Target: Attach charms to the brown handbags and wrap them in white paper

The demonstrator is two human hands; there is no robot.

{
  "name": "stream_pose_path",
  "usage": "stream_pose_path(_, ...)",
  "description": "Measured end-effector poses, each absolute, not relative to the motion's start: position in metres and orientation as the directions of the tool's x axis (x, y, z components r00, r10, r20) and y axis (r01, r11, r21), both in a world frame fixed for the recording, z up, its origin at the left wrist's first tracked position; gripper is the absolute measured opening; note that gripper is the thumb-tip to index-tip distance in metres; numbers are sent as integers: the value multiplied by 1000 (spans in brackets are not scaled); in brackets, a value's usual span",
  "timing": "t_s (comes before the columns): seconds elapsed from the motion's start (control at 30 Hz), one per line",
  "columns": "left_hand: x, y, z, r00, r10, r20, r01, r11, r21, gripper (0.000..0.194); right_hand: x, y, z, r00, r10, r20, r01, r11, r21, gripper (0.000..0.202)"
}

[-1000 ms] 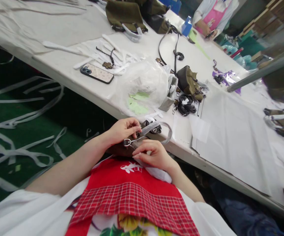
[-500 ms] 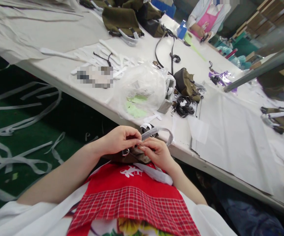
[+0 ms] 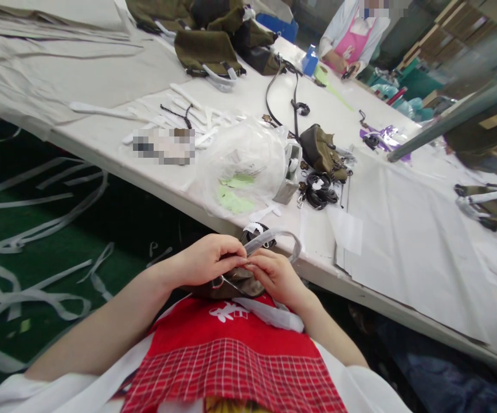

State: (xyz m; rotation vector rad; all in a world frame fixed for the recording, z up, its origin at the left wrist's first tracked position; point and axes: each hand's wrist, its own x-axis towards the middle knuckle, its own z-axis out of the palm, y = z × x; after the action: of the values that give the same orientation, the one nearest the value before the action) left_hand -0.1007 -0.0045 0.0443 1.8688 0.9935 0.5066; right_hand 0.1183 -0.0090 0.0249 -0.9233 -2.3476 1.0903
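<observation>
An olive-brown bag [image 3: 245, 281] with a metal ring and a zipper lies against my red apron, below the table's front edge. Over it my left hand [image 3: 214, 259] and my right hand [image 3: 277, 275] meet, thumbs and forefingers pinched together at the fingertips. What the fingertips hold is too small to make out. A wrapped grey handle [image 3: 291, 236] arches up behind my right hand. Just beyond my fingers sits a black coiled strap [image 3: 266, 236] with a white wrap.
On the white table [image 3: 317, 229] stand a clear plastic bag [image 3: 243, 160], a small olive bag [image 3: 321, 150], black coiled straps [image 3: 319, 192] and more olive bags [image 3: 205, 50]. A person in a pink apron [image 3: 351, 40] works at the far side. White strips lie on the green floor.
Both hands have shifted slightly down in the view, still fingertip to fingertip. More of the bag's zipper shows below them, and the table scene has shifted slightly left.
</observation>
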Motion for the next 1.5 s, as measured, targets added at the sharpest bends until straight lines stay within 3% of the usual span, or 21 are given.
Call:
stream_pose_path(0.8,-99,-3,48,688,721,-83,487,-374,790,16,122,-10,26,-782,620,59,436,612,-660,26)
stream_pose_path(1.03,-93,-5,46,591,796,-132,551,-279,787,23,120,-13,27,-755,654,54,513,640,-572,26)
stream_pose_path(1.33,-85,-9,38,567,818,-94,572,-310,759,25,118,-13,14,-757,651,53,543,672,-503,28)
stream_pose_path(1.5,-84,-11,36,599,789,-136,562,-294,773,20,125,-3,37,-785,618,37,471,635,-612,10)
